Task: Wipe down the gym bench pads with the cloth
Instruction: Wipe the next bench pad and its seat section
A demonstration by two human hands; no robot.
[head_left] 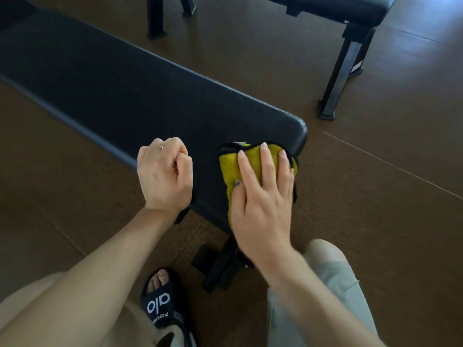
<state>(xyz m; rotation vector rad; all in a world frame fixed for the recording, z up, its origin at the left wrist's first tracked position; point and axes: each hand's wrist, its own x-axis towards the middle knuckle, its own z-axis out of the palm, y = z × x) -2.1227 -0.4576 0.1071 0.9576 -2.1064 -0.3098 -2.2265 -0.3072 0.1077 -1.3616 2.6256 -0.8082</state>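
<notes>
We see the right hand (pixel 260 196) pressed flat on a yellow cloth (pixel 235 169), fingers spread and laid over it rather than curled around it, so the grip is released and simply pinning the cloth down. The cloth has a dark edging and lies under that palm on the near end of the black bench pad (pixel 120 91), our counter here, close to its rounded corner. Part of the cloth seems to drape over the near edge below the palm, though the hand hides most of that.

Just to the left of the cloth, the left hand (pixel 164 176) rests on the same counter edge, curled into a loose fist and grasping nothing we can make out. A ring (pixel 160 146) shows on one of its fingers.

Below the right hand's wrist, the bench's black frame (pixel 220 266) meets the brown floor (pixel 375 196). Nearer us than the left forearm, a foot in a black sandal (pixel 160 301) stands on the floor. Far beyond the fingertips stands a second bench (pixel 345 6).
</notes>
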